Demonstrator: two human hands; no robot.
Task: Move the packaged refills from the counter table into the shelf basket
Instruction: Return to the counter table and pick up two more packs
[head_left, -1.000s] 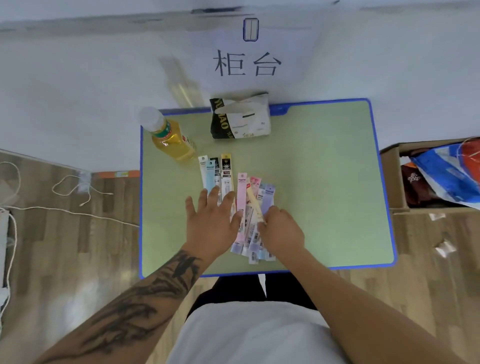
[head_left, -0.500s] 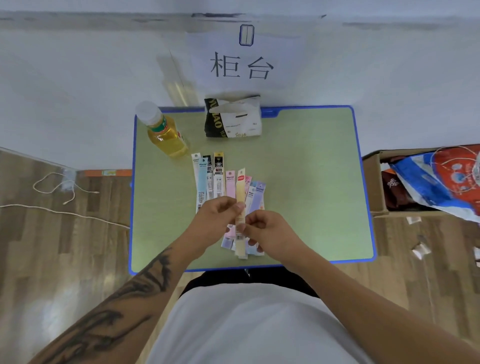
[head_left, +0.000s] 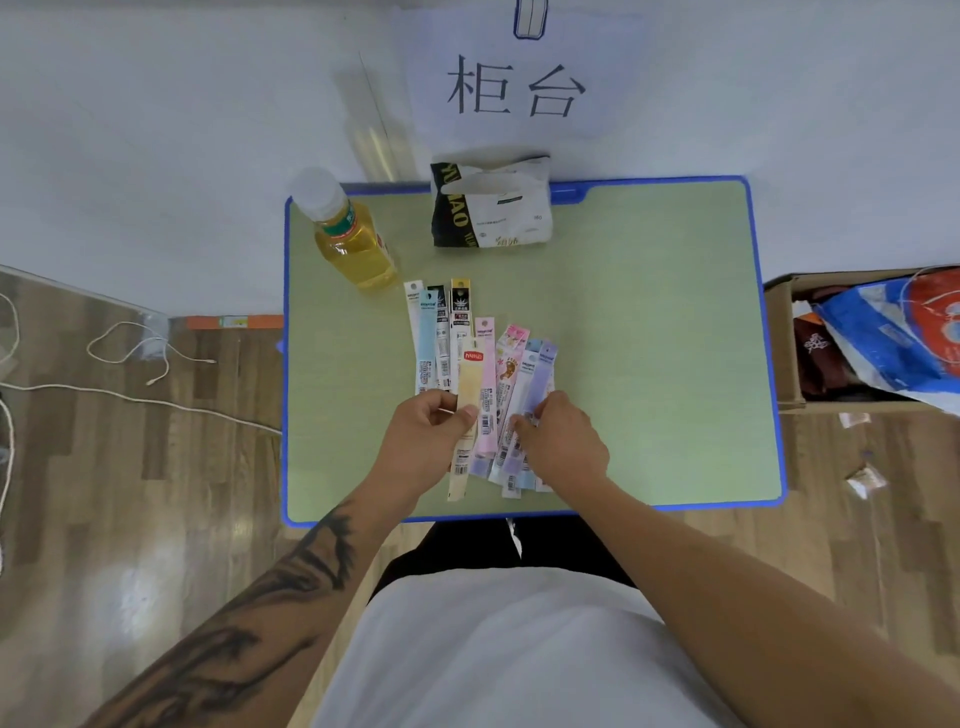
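Packaged refills (head_left: 485, 395) lie fanned on the desk (head_left: 665, 338) near its front edge, with bare surface to their right. Your left hand (head_left: 423, 441) pinches a cream pack (head_left: 466, 415); your right hand (head_left: 563, 441), fingers curled, grips the purple packs (head_left: 537, 379).

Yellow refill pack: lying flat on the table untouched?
No: the left hand pinches the yellow refill pack between thumb and fingers, on top of the other packs.
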